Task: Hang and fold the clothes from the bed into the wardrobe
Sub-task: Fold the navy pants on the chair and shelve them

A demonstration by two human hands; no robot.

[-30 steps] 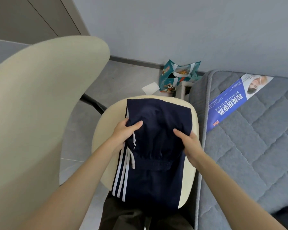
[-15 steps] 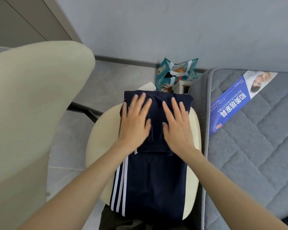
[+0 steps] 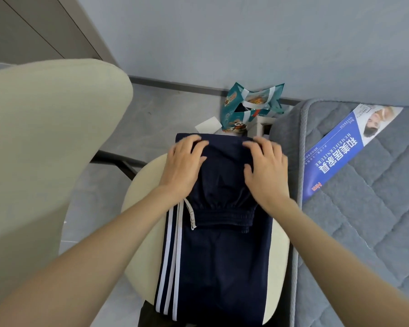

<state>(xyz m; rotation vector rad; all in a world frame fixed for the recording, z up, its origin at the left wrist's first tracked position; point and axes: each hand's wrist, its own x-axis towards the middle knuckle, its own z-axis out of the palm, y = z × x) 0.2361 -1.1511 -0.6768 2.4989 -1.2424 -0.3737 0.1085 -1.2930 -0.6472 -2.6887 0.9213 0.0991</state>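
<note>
As 2 hands [image 3: 182,166] [image 3: 266,171] hold, 1 trousers [image 3: 222,267]

Head camera looks steeply down, close over chair seat [image 3: 142,182]

1. Trousers [image 3: 222,256]: near end is cut off by the bottom edge, and the far fold lies partly under both hands.
2. Left hand [image 3: 183,166] and right hand [image 3: 267,171]: fingers are bent on the cloth. Can't tell whether they pinch it.
3. Chair seat [image 3: 142,197]: mostly covered by the trousers. Chair back [image 3: 45,149] runs off the left edge.
4. Mattress [image 3: 364,232]: cut off at the right and bottom edges.
5. Label [image 3: 335,156]: small print is unreadable.
6. Bag [image 3: 250,107]: bottom is hidden behind the trousers.
</note>
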